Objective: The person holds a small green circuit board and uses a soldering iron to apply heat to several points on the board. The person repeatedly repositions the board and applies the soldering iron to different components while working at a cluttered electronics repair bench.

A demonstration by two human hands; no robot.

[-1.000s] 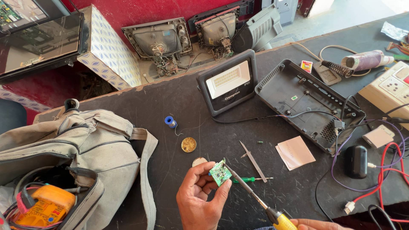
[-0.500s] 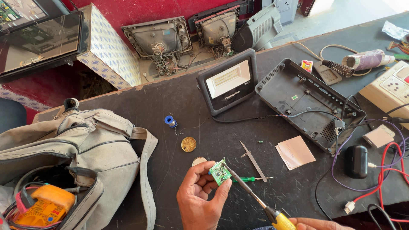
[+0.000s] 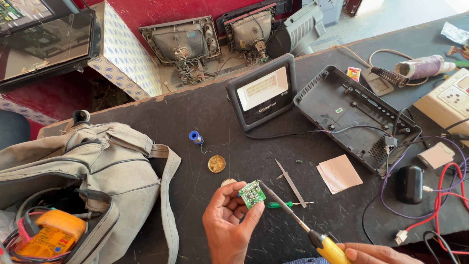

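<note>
My left hand (image 3: pixel 228 221) pinches a small green circuit board (image 3: pixel 252 193) between thumb and fingers, held just above the black table (image 3: pixel 195 117). At the bottom edge my right hand (image 3: pixel 373 253) grips a soldering iron (image 3: pixel 303 225) by its yellow handle. Its thin metal tip rests against the right edge of the board. A green-handled screwdriver (image 3: pixel 283 204) and metal tweezers (image 3: pixel 290 183) lie right behind the board. A round tin of flux (image 3: pixel 216 164) and a blue solder spool (image 3: pixel 195 137) sit farther back.
A grey tool bag (image 3: pixel 97 166) with a yellow multimeter (image 3: pixel 51 234) fills the left. A flood light (image 3: pixel 263 93) and an open black casing (image 3: pixel 356 117) lie behind. A paper slip (image 3: pixel 339 173), a black adapter (image 3: pixel 409 184), red and purple wires (image 3: pixel 439 195) and a socket board (image 3: pixel 449 100) crowd the right.
</note>
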